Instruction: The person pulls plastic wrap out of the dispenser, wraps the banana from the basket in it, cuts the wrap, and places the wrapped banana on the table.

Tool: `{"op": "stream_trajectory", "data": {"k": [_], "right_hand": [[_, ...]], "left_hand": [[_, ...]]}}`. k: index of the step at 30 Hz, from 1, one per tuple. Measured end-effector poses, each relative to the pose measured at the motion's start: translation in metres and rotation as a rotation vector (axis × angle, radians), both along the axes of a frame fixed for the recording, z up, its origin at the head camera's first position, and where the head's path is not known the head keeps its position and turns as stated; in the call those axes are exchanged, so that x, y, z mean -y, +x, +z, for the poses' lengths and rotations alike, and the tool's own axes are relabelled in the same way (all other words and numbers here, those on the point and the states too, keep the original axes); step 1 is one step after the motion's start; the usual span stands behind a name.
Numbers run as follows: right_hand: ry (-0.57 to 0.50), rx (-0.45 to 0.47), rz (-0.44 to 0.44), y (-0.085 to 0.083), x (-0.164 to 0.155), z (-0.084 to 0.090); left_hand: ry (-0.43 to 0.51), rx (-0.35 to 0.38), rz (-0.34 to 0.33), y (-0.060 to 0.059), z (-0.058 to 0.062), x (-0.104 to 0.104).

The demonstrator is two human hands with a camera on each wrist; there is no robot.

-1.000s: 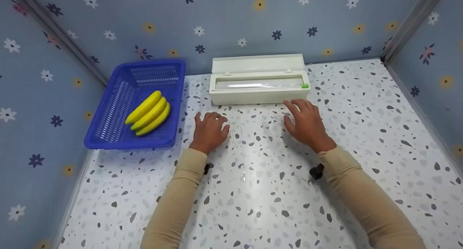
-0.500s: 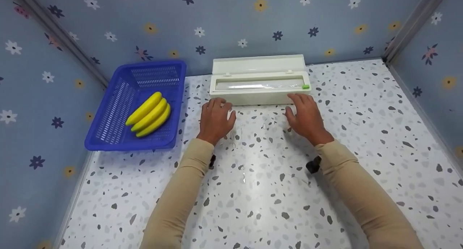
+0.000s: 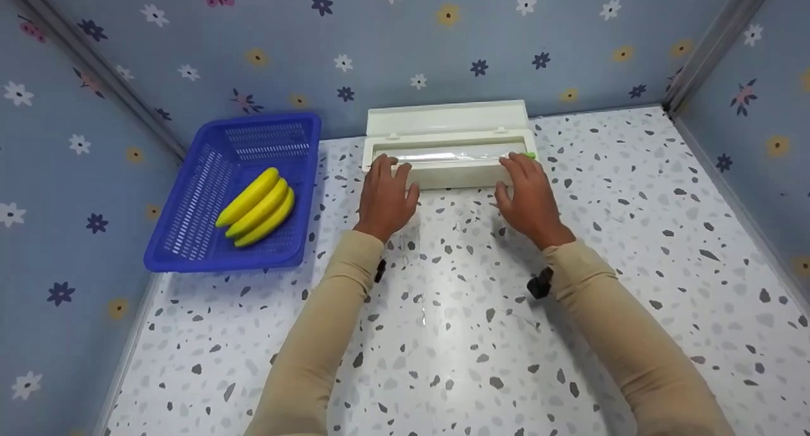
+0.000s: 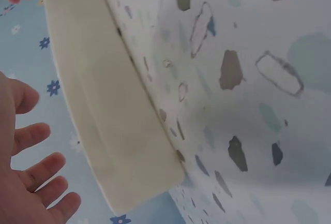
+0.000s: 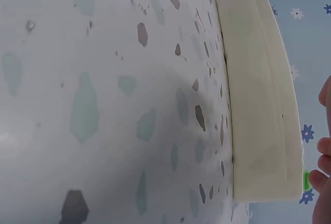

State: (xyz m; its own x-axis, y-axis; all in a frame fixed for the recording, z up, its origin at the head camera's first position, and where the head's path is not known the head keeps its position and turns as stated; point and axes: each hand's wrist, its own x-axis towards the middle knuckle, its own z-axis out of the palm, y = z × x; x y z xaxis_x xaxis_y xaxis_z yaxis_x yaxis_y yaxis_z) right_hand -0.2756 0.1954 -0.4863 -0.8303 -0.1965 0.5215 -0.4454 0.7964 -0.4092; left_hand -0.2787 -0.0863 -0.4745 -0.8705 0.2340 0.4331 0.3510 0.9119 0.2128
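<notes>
A white cling film dispenser [image 3: 453,175] stands against the back wall with its lid [image 3: 446,118] raised. Inside lies a shiny roll of film [image 3: 443,154]; a green slider [image 3: 530,155] shows at the right end. My left hand [image 3: 387,199] reaches over the left part of the dispenser's front edge, fingers loosely bent and spread. Over the right part, beside the slider, is my right hand [image 3: 530,199], also relaxed. Both wrist views show the dispenser's plain front [image 4: 103,100] with the fingers [image 4: 49,167] above its top edge, gripping nothing.
At the left stands a blue plastic basket [image 3: 297,255] holding yellow bananas [image 3: 258,208]. The speckled white table [image 3: 455,347] is bounded by flower-patterned blue walls [image 3: 405,37] at the back and sides.
My left hand has moved forward and right, from the table in front to above the dispenser's front edge. My right hand has come slightly forward onto that edge. Dispenser and basket stay put.
</notes>
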Motion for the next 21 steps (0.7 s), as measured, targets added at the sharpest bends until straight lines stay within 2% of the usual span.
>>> {"op": "stream_trajectory", "data": {"k": [4, 9, 16, 21], "right_hand": [[0.028, -0.013, -0.005, -0.002, 0.003, 0.0], [0.077, 0.006, -0.003, -0.011, 0.003, 0.005], [0.199, 0.067, -0.004, -0.019, -0.003, 0.009], [0.255, 0.11, -0.01, -0.022, -0.004, 0.01]], "left_hand": [[0.013, 0.065, 0.001, -0.003, -0.003, -0.005], [0.023, 0.103, -0.001, -0.008, -0.003, -0.006], [0.023, 0.117, -0.049, -0.014, -0.006, -0.007], [0.02, 0.118, -0.053, -0.018, -0.007, -0.011]]}}
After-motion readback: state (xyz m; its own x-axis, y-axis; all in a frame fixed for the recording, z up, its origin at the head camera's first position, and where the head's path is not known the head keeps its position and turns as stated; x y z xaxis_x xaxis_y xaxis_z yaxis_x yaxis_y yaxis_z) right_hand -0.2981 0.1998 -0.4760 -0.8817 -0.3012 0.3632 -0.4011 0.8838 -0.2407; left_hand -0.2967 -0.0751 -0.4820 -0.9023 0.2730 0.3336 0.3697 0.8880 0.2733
